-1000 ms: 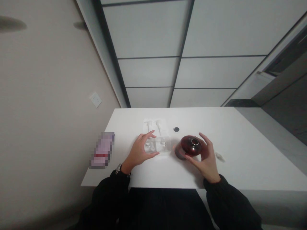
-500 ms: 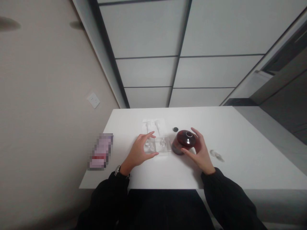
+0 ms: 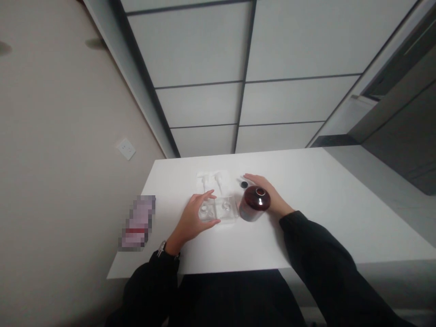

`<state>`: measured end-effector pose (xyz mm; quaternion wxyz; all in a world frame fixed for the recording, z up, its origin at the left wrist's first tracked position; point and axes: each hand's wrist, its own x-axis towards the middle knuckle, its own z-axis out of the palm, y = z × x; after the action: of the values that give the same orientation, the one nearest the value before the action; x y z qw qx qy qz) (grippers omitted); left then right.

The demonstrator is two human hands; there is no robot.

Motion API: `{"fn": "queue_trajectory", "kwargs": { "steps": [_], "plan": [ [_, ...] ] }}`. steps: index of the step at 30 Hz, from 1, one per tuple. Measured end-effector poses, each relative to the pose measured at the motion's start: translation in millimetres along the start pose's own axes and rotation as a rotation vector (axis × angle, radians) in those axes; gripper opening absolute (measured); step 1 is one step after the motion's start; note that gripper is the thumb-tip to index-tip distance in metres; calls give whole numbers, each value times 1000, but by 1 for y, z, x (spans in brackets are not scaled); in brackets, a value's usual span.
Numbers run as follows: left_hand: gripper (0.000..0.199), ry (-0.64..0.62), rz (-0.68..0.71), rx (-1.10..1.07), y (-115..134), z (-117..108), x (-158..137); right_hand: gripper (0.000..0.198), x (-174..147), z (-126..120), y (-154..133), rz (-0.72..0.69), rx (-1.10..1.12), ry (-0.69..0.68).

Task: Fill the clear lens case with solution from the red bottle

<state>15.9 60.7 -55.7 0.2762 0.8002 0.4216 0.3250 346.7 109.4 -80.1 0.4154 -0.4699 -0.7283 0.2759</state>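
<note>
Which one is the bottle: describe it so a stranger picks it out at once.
On the white table, find the right hand. Partly hiding that hand, just right of the clear plastic box, stands the bottle. Its round-shouldered, dark red-brown body with a ringed top sets it apart from the see-through box and the small black disc beyond it.

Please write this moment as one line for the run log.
left hand: around clear box | right hand: open, beside dark red bottle, near black disc | dark red bottle: upright on table
</note>
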Motion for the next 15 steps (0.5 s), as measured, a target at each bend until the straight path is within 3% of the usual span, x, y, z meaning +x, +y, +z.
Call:
{"fn": "queue_trajectory", "kwargs": {
  "steps": [4,7,13,15],
  "plan": [
    [86,-9,5,21,-1,0,0,30,6,7,1,-51,-20,-72],
    [85,-12,8,33,-1,-1,0,23,5,5,0,-57,-23,-32],
    [86,-2,29,16,-3,0,0,26,1,-13,-33,-64,59,234],
    [88,-5,30,5,-3,0,0,21,-4,-16,-55,-78,219,374]
  ]
}}
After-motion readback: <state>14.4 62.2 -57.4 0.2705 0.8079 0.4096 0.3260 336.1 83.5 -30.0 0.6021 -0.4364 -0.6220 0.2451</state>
